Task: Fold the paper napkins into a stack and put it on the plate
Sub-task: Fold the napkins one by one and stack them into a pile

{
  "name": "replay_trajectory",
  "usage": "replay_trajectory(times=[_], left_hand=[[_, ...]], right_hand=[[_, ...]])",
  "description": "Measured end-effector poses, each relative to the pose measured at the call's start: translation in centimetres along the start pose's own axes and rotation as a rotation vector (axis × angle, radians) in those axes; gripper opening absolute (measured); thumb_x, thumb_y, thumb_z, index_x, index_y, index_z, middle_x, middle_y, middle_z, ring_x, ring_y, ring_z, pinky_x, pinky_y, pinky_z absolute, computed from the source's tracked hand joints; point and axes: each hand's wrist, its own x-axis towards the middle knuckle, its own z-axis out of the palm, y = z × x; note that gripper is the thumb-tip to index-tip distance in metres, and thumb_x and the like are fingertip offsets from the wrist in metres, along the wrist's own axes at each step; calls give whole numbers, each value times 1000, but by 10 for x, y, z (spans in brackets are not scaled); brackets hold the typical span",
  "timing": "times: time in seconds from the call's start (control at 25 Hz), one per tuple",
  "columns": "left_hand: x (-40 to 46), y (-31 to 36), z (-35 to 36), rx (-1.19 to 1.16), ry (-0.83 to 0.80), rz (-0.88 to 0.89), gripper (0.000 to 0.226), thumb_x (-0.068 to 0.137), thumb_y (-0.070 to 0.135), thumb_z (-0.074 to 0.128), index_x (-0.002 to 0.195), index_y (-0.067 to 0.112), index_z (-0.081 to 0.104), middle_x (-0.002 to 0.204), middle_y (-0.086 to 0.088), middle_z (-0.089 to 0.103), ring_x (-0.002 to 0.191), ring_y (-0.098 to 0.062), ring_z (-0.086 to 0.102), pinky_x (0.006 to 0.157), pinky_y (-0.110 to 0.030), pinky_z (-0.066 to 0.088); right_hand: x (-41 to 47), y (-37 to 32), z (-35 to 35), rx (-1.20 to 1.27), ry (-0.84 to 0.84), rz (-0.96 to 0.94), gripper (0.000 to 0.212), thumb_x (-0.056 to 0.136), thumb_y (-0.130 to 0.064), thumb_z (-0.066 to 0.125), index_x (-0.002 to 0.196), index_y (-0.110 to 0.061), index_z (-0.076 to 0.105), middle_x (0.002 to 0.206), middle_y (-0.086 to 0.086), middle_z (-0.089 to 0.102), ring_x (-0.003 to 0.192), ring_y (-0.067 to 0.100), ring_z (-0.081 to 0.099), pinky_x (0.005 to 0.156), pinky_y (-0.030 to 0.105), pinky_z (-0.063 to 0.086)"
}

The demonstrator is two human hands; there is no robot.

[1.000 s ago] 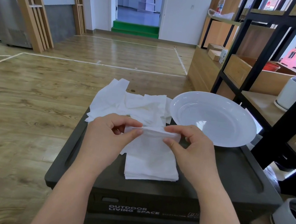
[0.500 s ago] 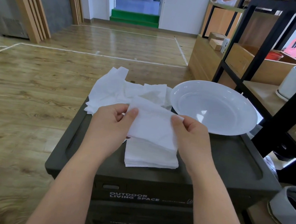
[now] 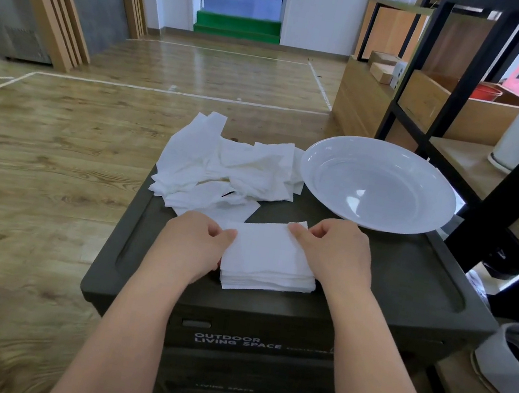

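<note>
Since half a second ago you've brought the folded napkin down from mid-air; it now lies flat on top of the stack (image 3: 269,266), corners roughly squared. Your left hand (image 3: 191,243) has its fingers curled against the stack's left edge, thumb pinching the top sheet. Your right hand (image 3: 333,255) pinches the far right corner between thumb and forefinger, other fingers curled. The stack is soft white layered paper, rectangular, on the matte dark plastic crate lid (image 3: 407,287), near the front edge, not yet on the plate. Just beyond sits the loose pile of unfolded napkins (image 3: 221,170), crumpled and overlapping, same spot as before. To its right, the glossy white round plate (image 3: 377,184), shallow, unchanged, nothing in it.
</note>
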Motion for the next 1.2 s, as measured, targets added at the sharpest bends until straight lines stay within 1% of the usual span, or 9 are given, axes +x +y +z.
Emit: replay_trajectory(times=[0.12, 0.28, 0.48, 0.64, 0.76, 0.84, 1.04, 1.12, 1.2], left_hand=[[3, 0, 4, 23, 24, -18, 40, 87, 41, 57, 67, 8, 68, 66, -5, 70, 53, -14, 54, 45, -22, 33], [3, -1, 6, 57, 73, 0, 38, 86, 41, 58, 61, 14, 64, 65, -1, 67, 58, -9, 56, 46, -22, 33], [2, -4, 7, 129, 51, -22, 37, 86, 39, 59, 60, 14, 52, 61, -1, 55, 50, -12, 46, 44, -22, 31], [5, -5, 7, 136, 31, -23, 37, 84, 36, 61, 57, 16, 46, 60, -1, 49, 52, -15, 44, 46, -23, 32], [5, -5, 5, 130, 32, -20, 30, 82, 37, 64, 62, 17, 53, 67, 4, 57, 62, -13, 53, 50, -24, 36], [10, -3, -3, 87, 117, -18, 24, 82, 37, 65, 66, 23, 53, 73, 8, 60, 68, -10, 56, 54, -24, 39], [48, 3, -32, -60, 537, 129, 14, 88, 33, 59, 80, 22, 55, 75, 8, 60, 71, -16, 56, 50, -24, 33], [75, 6, -42, -10, 659, 166, 18, 87, 30, 59, 100, 18, 57, 95, 1, 62, 87, -22, 56, 63, -29, 41], [109, 5, -52, 151, 600, 127, 43, 86, 36, 62, 120, 13, 51, 117, -7, 56, 106, -26, 50, 84, -35, 42]], right_hand=[[1, 3, 2, -19, -12, 30, 42, 79, -51, 64, 56, -18, 53, 56, -4, 52, 56, 8, 48, 47, 24, 29], [4, 3, 3, -32, -40, 34, 42, 78, -52, 65, 56, -20, 50, 58, -5, 51, 56, 8, 48, 46, 24, 29], [-5, -1, 8, -117, -16, 17, 37, 75, -51, 71, 69, -21, 50, 68, -8, 52, 61, 7, 47, 47, 22, 30], [-16, -11, 5, -105, 70, -259, 18, 82, -33, 68, 91, -27, 54, 78, -13, 50, 66, 4, 47, 52, 14, 30], [-25, -16, 12, -151, -103, -372, 8, 89, -33, 57, 97, -31, 59, 86, -12, 49, 72, 3, 48, 55, 14, 31], [-26, -17, 16, -164, -186, -349, 12, 91, -34, 53, 101, -31, 60, 92, -10, 48, 79, 5, 50, 57, 16, 33], [-23, -15, 17, -168, -215, -326, 9, 91, -36, 54, 99, -35, 57, 93, -14, 48, 80, 3, 52, 61, 14, 37], [-22, -14, 17, -137, -221, -316, 7, 89, -35, 54, 95, -36, 58, 90, -15, 48, 80, 2, 52, 62, 12, 37], [-19, -13, 14, -102, -231, -309, 6, 88, -34, 54, 91, -36, 59, 89, -15, 49, 81, 1, 52, 62, 11, 36]])
